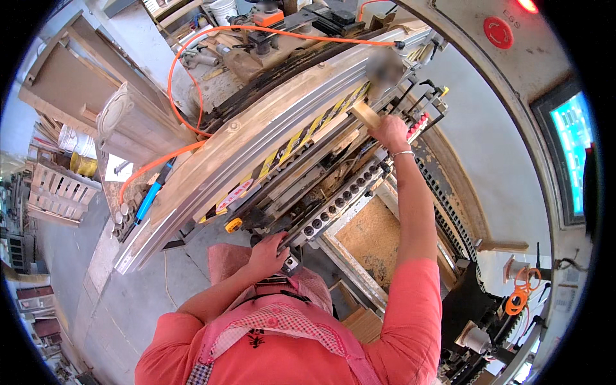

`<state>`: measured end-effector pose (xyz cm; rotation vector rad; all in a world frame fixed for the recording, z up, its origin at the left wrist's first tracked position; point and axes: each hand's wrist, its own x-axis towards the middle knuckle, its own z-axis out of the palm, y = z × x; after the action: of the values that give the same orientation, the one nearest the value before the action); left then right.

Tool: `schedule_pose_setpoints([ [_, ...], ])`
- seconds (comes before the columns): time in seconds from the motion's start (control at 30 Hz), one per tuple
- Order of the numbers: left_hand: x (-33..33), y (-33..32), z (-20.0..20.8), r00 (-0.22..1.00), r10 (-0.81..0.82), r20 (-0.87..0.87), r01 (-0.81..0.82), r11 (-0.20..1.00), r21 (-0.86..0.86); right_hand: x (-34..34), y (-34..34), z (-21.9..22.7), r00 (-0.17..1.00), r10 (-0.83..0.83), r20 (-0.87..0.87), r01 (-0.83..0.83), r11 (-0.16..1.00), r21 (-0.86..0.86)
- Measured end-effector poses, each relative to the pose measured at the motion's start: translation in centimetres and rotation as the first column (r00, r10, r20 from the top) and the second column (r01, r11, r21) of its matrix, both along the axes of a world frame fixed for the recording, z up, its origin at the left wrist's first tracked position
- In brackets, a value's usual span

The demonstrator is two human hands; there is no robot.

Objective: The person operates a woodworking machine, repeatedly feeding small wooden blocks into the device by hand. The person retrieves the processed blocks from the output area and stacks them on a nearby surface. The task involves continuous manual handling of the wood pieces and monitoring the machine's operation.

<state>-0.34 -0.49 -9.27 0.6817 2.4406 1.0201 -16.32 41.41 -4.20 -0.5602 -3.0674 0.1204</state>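
Setting: a person in a coral-pink shirt and pink checked apron leaned over a long grey metal multi-spindle boring machine (301, 173) in a woodworking shop.
Right hand: the right hand (390, 131) reached far forward, its fingers clamped on the near end of a small pale rectangular wooden block (366, 114); a thin silver bracelet (403, 153) sat on the wrist.
Wooden block: it lay at the far right end of the machine, against the yellow-and-black striped guard strip (308, 131) and just beside a cluster of red-tipped levers (420, 122).
Left hand: the left hand (269, 251) rested close to the body, fingers curled together over the near end of a dark rail studded with 1 row of round black drill sockets (340, 199); whether they truly gripped it could not be told.
Surroundings: an orange hose (183, 64) looped over the machine top, a blue-handled tool (149, 200) lay on its left end, and a chipboard panel (371, 234) sat below the rail.
Risk: with 1 arm at full stretch, the block could slip or skew against the guard, and fingers so near the spindles and clamps could be pinched; the loose apron might also catch on the rail.
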Motion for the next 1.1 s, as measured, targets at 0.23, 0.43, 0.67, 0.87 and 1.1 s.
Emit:
schedule_pose_setpoints([
  [0.23, -0.5, -0.6, -1.4, 0.996, -0.069, -0.058, 0.073, 0.995, 0.074, 0.5, -0.9, -1.4, 0.973, 0.003, -0.231, 0.03, 0.99, 0.14],
  [0.43, -0.9, -0.2, -2.2, 0.971, -0.157, -0.178, 0.195, 0.956, 0.219, 8.7, -12.7, 1.2, 0.776, -0.157, -0.61, 0.089, 0.986, -0.14],
  [0.67, -1.2, -0.3, -3.8, 0.966, -0.206, -0.158, 0.234, 0.955, 0.183, 28.0, -30.6, -0.5, 0.783, -0.442, -0.438, 0.138, 0.81, -0.57],
  [0.87, -2.4, -0.3, -5.1, 0.946, -0.301, -0.119, 0.318, 0.935, 0.155, 42.4, -41.5, -1.2, 0.549, -0.799, -0.245, 0.551, 0.566, -0.613],
  [1.1, -2.6, -0.1, -4.5, 0.942, -0.324, -0.089, 0.334, 0.933, 0.135, 54.4, -49.7, -1.9, 0.187, -0.968, -0.167, 0.882, 0.241, -0.405],
])
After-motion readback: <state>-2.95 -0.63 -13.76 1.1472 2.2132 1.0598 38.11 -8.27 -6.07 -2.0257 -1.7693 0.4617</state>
